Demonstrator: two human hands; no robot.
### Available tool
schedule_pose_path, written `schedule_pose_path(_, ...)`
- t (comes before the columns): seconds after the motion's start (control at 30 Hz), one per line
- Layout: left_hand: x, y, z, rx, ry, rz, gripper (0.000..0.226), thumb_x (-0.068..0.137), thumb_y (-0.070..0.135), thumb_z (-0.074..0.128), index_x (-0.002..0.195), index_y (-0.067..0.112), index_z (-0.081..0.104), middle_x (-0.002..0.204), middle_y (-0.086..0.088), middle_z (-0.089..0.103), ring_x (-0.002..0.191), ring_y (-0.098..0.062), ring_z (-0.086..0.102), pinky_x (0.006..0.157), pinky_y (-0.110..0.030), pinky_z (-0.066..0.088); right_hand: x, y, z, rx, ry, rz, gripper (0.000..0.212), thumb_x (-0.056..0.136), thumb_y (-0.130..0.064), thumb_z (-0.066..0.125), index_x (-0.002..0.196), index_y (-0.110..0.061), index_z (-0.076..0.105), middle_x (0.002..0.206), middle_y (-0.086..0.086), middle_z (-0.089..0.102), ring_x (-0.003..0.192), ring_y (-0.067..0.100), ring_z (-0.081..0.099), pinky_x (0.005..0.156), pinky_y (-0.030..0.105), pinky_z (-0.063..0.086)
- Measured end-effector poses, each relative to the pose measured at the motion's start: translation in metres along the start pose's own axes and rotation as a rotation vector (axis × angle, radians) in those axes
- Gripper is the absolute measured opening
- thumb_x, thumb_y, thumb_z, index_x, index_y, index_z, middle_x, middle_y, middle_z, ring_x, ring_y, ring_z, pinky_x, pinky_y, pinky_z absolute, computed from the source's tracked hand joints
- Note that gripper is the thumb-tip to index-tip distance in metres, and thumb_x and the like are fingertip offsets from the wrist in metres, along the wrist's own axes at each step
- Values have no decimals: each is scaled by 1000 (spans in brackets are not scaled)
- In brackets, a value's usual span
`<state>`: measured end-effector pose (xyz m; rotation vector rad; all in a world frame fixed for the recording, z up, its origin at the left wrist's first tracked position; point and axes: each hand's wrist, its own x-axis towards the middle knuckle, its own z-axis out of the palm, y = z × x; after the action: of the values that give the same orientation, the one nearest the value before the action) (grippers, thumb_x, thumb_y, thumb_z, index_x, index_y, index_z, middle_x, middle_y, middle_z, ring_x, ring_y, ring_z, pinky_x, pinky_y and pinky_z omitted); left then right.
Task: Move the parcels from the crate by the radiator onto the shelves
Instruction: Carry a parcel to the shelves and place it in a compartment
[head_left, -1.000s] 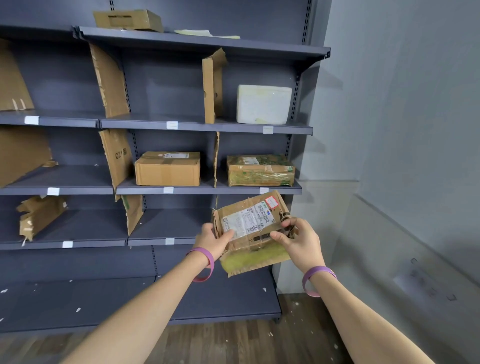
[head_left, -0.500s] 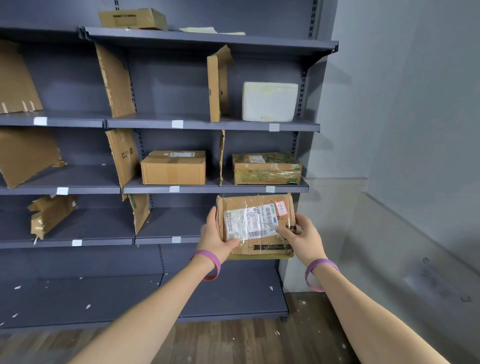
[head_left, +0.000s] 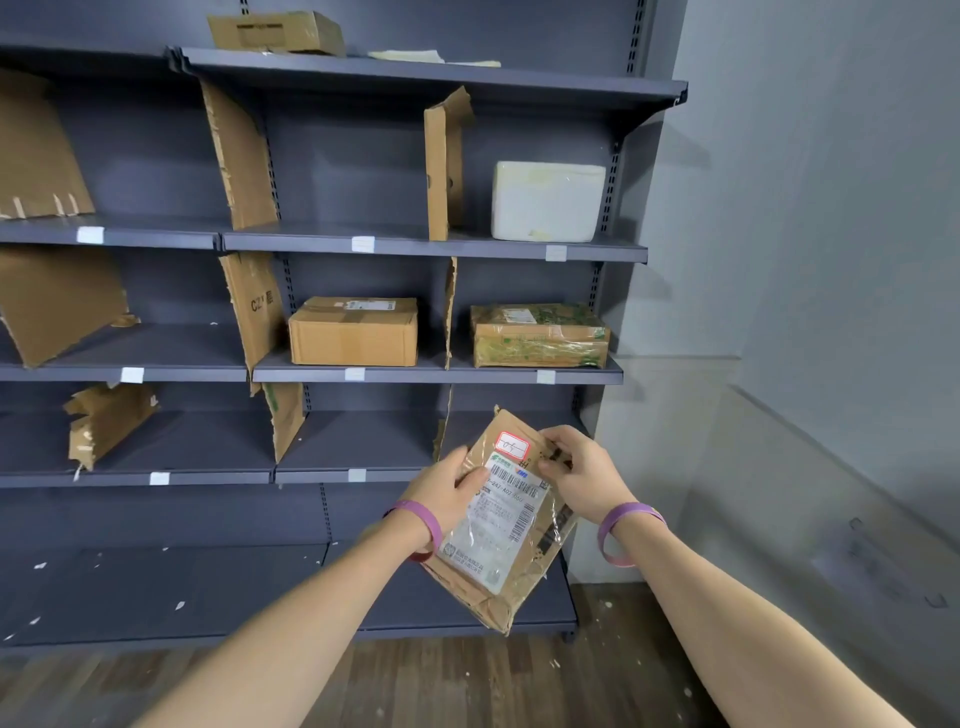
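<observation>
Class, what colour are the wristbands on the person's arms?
Purple wristbands, clearest in the head view.

Grey-blue wall (head_left: 831, 208) on the right w/ a paler lower panel (head_left: 779, 493) — dark wood floor (head_left: 467, 686) flecked w/ white bits. Cardboard dividers (head_left: 239, 156) stand between bays; light is dim and even.

Parcel storeroom: grey metal shelving (head_left: 431, 247) with cardboard dividers (head_left: 439, 166), labelled boxes (head_left: 353, 332), bare walls.
</observation>
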<state>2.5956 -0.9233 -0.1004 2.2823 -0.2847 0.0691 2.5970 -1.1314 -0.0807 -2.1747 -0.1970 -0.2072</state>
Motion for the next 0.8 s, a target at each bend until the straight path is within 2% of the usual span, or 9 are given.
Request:
schedule_pose_path(0.07, -4, -1, 1, 42, 42, -5, 14, 96, 43, 44, 95, 33, 53, 83, 17, 63, 74, -4, 60, 61, -25, 49, 0, -1, 5, 5, -20, 9, 26, 92, -11, 60, 112, -28, 56, 104, -12, 63, 100, 11, 60, 75, 19, 44)
schedule_pose_path(0.2, -8, -11, -7, 51, 174, -34, 18, 98, 38, 41, 96, 27, 56, 80, 13, 63, 71, -8, 59, 53, -21, 37, 2, -9, 21, -97, 25, -30, 39, 93, -24, 62, 130, -29, 51, 118, -11, 58, 117, 18, 54, 88, 26, 46)
schedule_pose_path(0.27, -9, -15, -14, 8, 238, -76, 17, 99, 36, 40, 92, 26, 53, 78, 11, 62, 68, -10, 58, 51, -22, 37, 3, -12, 33, -183, 51, -22, 59, 91, -31, 63, 143, -33, 35, 145, -4, 41, 138, 26, 32, 108, 41, 36)
schedule_pose_path(0.33, -9, -20, -22, -34, 337, -127, 22, 100, 34, 40, 80, 26, 45, 69, 10, 55, 60, -10, 51, 49, -26, 33, -4, -15, 46, -90, 9, -1, 82, 86, -39, 68, 148, -42, 14, 157, -7, 21, 146, 24, 14, 115, 47, 27)
schedule_pose_path(0.4, -9, -27, -33, -86, 431, -187, 28, 100, 33, 39, 74, 24, 38, 66, 9, 50, 58, -10, 46, 49, -27, 30, -15, -17, 60, 103, -87, -36, 95, 80, -45, 73, 145, -53, 4, 156, -17, 18, 144, 14, 20, 114, 42, 32)
schedule_pose_path(0.47, -8, -34, -47, -124, 492, -220, 32, 100, 33, 39, 70, 22, 36, 67, 5, 50, 59, -13, 46, 49, -28, 28, -25, -19, 80, 127, -158, -94, 101, 76, -49, 75, 143, -58, 0, 155, -22, 16, 143, 6, 22, 116, 41, 30)
schedule_pose_path(0.63, -12, -50, -69, -203, 483, -194, 31, 100, 33, 41, 73, 18, 41, 71, 2, 52, 69, -20, 50, 57, -31, 33, -32, -31, 120, -104, -201, -165, 125, 62, -28, 88, 142, -62, -2, 156, -18, 2, 144, 21, 18, 113, 48, 32)
schedule_pose_path(0.73, -19, -57, -77, -295, 441, -145, 19, 98, 35, 44, 88, 21, 53, 77, 8, 58, 72, -11, 54, 58, -26, 38, -30, -36, 131, -219, -91, -204, 131, 66, -13, 86, 143, -58, -9, 158, -14, 4, 140, 23, 29, 106, 45, 43)
schedule_pose_path(0.8, -23, -60, -85, -362, 391, -125, 15, 97, 34, 46, 106, 28, 56, 86, 17, 61, 78, 1, 57, 60, -17, 39, -27, -37, 135, -231, -55, -240, 128, 71, -19, 83, 144, -55, -15, 158, -13, 11, 135, 22, 37, 101, 44, 47)
